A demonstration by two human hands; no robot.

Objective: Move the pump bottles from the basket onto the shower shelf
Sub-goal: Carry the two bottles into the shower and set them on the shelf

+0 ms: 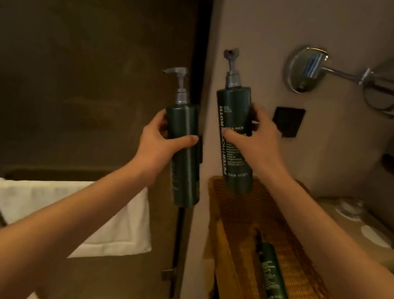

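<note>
I hold two dark green pump bottles upright in the air. My left hand (163,140) grips the left bottle (183,170) around its upper body, in front of the dark shower door frame. My right hand (253,138) is wrapped around the lettered right bottle (235,119), whose base hangs just above the far end of the woven basket (253,212). A third green bottle (274,287) lies on its side inside the basket. No shower shelf is in view.
A white towel (31,199) lies behind the glass shower door (72,74) at lower left. A chrome swing-arm mirror (386,82) juts from the wall at upper right. A dark wall plate (288,120) sits behind my right hand. The counter (372,241) holds a glass.
</note>
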